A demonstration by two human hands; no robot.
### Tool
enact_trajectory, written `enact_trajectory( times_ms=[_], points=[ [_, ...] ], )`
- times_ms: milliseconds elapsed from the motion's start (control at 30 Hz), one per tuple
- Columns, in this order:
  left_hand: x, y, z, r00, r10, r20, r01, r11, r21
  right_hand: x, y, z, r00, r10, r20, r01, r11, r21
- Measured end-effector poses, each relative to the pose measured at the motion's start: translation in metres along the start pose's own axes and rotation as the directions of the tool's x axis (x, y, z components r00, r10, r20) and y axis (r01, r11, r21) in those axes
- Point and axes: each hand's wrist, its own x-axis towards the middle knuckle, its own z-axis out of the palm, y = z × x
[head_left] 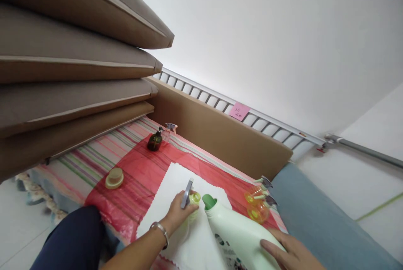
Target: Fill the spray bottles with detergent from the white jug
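Note:
My left hand (178,213) is closed around a small pale green spray bottle (192,199), whose grey trigger head sticks up between my fingers. My right hand (291,254) grips the body of a large white detergent bottle (239,236). That bottle is tilted, and its green spout sits right beside the small bottle's top. Both are over a white cloth (170,200) spread on a red plastic sheet (138,173). A silver bracelet is on my left wrist.
Two orange spray bottles (256,205) lie at the right of the red sheet. A dark green bottle (155,140) and a clear sprayer stand at the back, and a tan round lid (114,177) lies at the left. A cardboard wall (220,135) and stacked brown cushions (63,72) border the striped surface.

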Motion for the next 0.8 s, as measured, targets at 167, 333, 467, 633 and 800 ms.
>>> enact_trajectory(
  times_ms=[167,333,467,633,800],
  points=[
    [-0.002,0.001,0.001,1.000,-0.014,-0.003,0.014,0.999,0.042,0.008,0.001,0.001,1.000,0.012,0.025,-0.011,1.000,-0.016],
    [-0.003,0.002,0.003,1.000,-0.002,-0.006,0.002,0.995,0.096,0.010,-0.001,-0.003,0.998,0.032,0.052,-0.030,0.999,-0.042],
    [-0.004,0.006,0.005,1.000,0.008,-0.004,-0.007,0.992,0.129,0.011,-0.008,-0.009,0.996,0.028,0.084,-0.025,0.999,-0.035],
    [-0.005,0.010,0.005,1.000,0.022,0.002,-0.022,0.984,0.174,0.015,-0.012,-0.017,0.988,0.021,0.150,-0.016,0.999,-0.034],
    [-0.005,0.011,0.004,1.000,0.022,0.020,-0.026,0.976,0.218,0.018,-0.015,-0.021,0.990,0.042,0.138,-0.035,0.998,-0.053]
  ],
)
